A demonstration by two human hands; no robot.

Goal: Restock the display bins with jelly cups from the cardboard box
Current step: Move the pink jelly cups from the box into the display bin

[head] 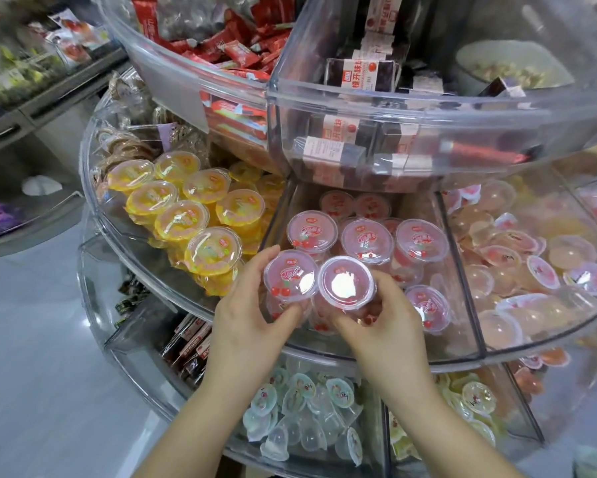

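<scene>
I look down on a tiered clear display. My left hand (pixel 247 315) grips one pink cup (pixel 291 276), fingers curled round it; my right hand (pixel 381 319) grips another pink cup (pixel 346 282) just beside it. Both cups hover over the near edge of the pink bin (pixel 386 353), between yellow cups (pixel 186 208) left and pale cups (pixel 531 263) right. I judge this the placing step: next, lower both into the near gap. No box in view.

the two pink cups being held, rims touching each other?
Touching. The head view shows the left hand's cup and the right hand's cup with their lid rims meeting, no gap between them.
</scene>
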